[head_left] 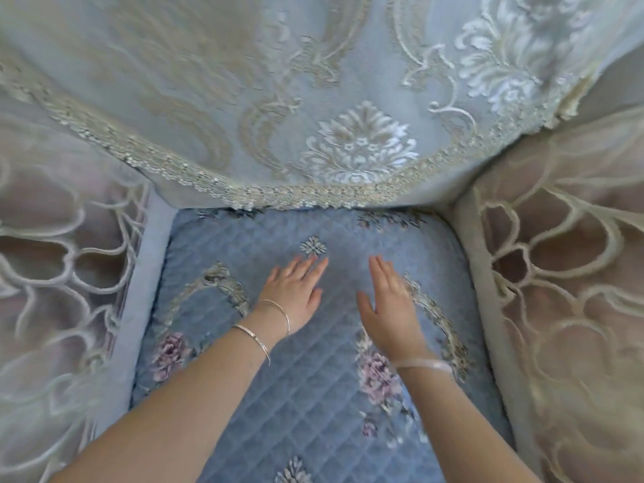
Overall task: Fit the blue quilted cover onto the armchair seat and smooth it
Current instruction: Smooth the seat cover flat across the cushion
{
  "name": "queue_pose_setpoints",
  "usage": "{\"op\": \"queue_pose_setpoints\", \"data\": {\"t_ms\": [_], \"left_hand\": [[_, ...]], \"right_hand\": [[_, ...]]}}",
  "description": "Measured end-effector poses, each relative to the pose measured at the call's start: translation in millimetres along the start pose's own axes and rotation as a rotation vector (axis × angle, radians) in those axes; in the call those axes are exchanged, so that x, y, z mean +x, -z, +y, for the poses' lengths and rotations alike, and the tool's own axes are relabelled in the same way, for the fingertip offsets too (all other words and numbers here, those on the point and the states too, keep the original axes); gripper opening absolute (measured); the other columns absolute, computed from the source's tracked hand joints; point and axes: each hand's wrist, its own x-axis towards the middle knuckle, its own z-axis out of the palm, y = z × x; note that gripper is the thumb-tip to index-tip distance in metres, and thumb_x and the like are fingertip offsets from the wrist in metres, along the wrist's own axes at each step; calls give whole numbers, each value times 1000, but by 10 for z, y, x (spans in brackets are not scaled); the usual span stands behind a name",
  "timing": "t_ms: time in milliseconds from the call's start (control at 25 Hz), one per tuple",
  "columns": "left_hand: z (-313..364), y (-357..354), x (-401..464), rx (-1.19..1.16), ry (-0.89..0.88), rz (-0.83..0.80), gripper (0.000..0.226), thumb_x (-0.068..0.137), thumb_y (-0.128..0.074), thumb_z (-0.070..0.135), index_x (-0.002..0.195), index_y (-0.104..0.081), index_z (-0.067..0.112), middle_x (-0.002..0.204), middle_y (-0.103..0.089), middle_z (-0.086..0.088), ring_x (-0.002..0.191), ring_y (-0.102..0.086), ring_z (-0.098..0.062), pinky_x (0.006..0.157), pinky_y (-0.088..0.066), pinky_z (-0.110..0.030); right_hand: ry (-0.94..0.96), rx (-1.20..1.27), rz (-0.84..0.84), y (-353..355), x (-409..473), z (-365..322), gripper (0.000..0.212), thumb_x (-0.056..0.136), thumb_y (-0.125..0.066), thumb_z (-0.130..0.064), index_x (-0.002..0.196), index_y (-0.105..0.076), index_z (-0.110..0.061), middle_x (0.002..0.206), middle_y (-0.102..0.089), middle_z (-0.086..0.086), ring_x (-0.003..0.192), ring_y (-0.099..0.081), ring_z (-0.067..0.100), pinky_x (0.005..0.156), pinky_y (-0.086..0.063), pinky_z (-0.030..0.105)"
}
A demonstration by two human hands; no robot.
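The blue quilted cover (313, 378) already lies across the armchair seat, and left hand (296, 291) and right hand (390, 308) press flat, fingers extended, gripping nothing, apparently smoothing wrinkles outward.

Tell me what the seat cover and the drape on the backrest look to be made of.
The blue quilted cover looks like padded woven fabric: diamond stitching, embroidered flowers, matte. The backrest drape looks like jacquard or embroidered cloth with raised damask motifs, a slight sheen and a lace-like trim; the fibre cannot be told.
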Motion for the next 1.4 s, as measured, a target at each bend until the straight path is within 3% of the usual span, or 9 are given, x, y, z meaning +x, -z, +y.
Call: {"op": "queue_pose_setpoints", "data": {"t_ms": [280,480,600,720,920,1080,1280,1400], "left_hand": [[-724,-196,438,14,60,28,62,96,-25,46,149,1,29,160,5,8,147,8,-14,119,1,-44],[-948,-240,793,26,94,91,69,90,-16,58,149,3,29,159,7,10,147,10,-14,120,5,-45],[-1018,-259,857,46,63,124,77,77,-2,65,148,-2,35,159,2,13,147,6,-15,119,3,-46],[-1056,-284,907,30,78,155,73,79,-3,63,148,-1,38,159,1,15,147,3,-15,120,1,-45],[-1485,-249,837,-24,346,177,70,84,-9,58,149,-5,33,160,-4,9,147,0,-14,120,-1,-42],[-1772,-369,485,-82,445,234,71,85,-11,55,150,-7,27,160,-3,8,147,0,-13,120,-1,-39],[-1894,-535,-139,-300,653,246,64,97,-22,46,151,-3,17,160,-1,-2,147,-6,-21,119,-5,-36],[-1818,-625,-503,-385,732,248,61,99,-25,38,150,-7,10,160,-8,-10,146,-12,-27,120,-9,-39]], "right_hand": [[310,-257,-199,-623,1088,-481,58,99,-31,-37,150,-11,-21,159,-8,-6,146,0,12,120,-1,41],[335,-389,-224,-865,1558,-386,59,97,-17,-50,150,-9,-27,159,-9,-6,146,-1,12,119,2,40],[286,-459,-209,-764,1717,-158,62,93,-12,-57,150,-10,-32,158,-15,-6,146,-9,15,119,-1,39],[216,-474,-177,-581,1768,71,61,93,-15,-58,149,-16,-32,155,-25,-5,144,-19,19,119,-6,40],[78,-458,-73,-332,1694,531,57,95,-19,-54,147,-22,-31,154,-28,-5,144,-18,18,118,-7,41],[-39,-420,2,-71,1464,969,54,96,-21,-52,147,-20,-34,157,-20,-9,145,-13,14,116,-8,42],[-178,-410,22,229,619,1704,69,91,-4,-54,150,-7,-17,159,-10,5,146,-8,16,119,-9,37],[-317,-316,40,204,421,1573,64,97,-11,-45,149,-9,-7,158,-12,13,145,-11,23,119,-11,40]]}}
